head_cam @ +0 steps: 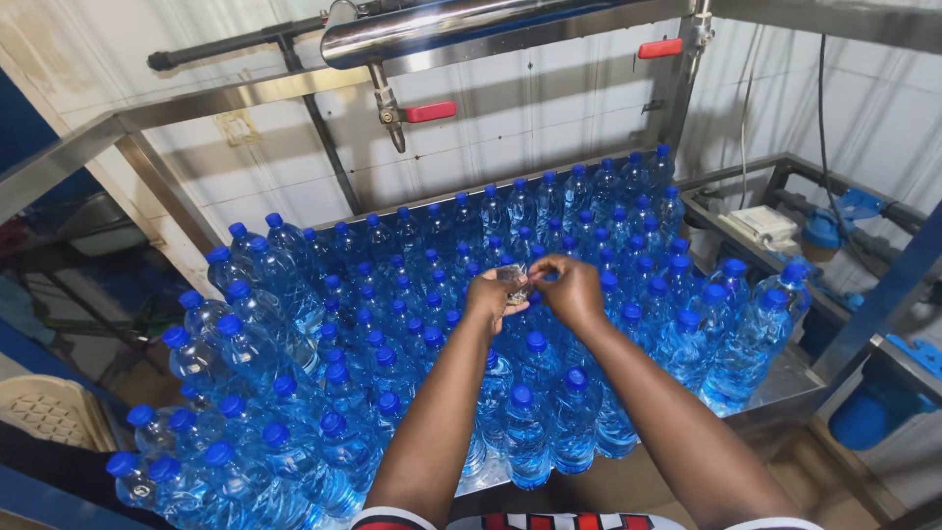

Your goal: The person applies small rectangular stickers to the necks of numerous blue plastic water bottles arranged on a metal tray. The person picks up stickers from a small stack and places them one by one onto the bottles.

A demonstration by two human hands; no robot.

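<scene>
My left hand (488, 297) and right hand (571, 291) pinch a small clear plastic piece (514, 282) between fingertips, above blue-capped water bottles (520, 432) crowding the steel table (785, 385), near its middle.

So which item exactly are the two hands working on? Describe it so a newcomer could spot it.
Start at the steel table packed with blue-capped water bottles. Above the middle rows, the left hand and right hand meet. Pinched between them is a small clear plastic piece, colourless and capless, unlike the bottles beneath.
</scene>
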